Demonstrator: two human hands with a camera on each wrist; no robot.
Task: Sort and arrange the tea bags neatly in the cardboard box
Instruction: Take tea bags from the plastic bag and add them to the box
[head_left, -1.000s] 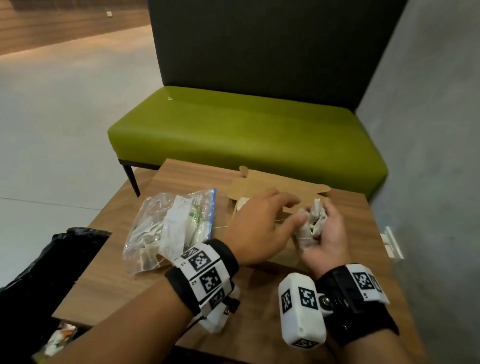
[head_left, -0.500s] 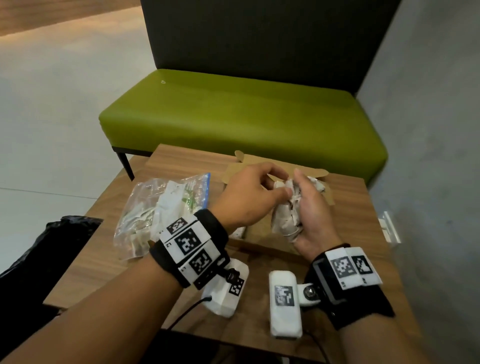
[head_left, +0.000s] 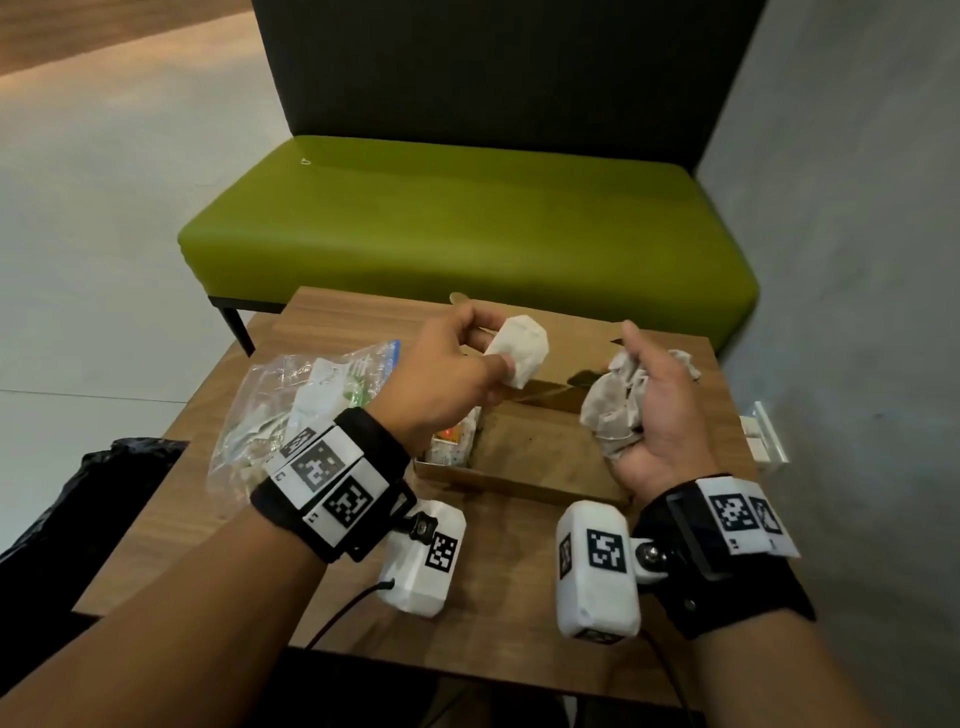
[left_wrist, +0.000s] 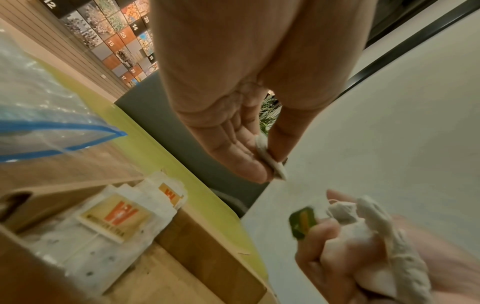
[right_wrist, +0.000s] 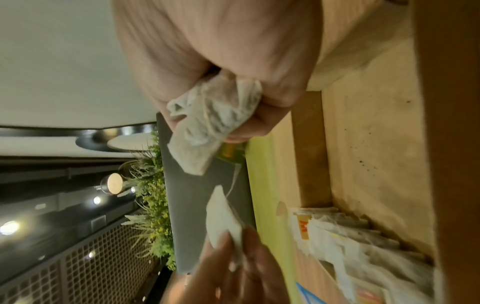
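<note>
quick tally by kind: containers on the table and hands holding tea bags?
Cardboard box: 1
Clear zip bag: 1
Hands holding tea bags: 2 (left hand pinches a single tea bag; right hand grips a bunch of tea bags)
Total: 4

Inside the cardboard box (head_left: 540, 447), the floor toward 3 o'clock lies bare; packed tea bags (head_left: 451, 441) fill its 9 o'clock end. A plastic bag (head_left: 291, 400) crowds the table (head_left: 509, 613) at 9 o'clock.
</note>
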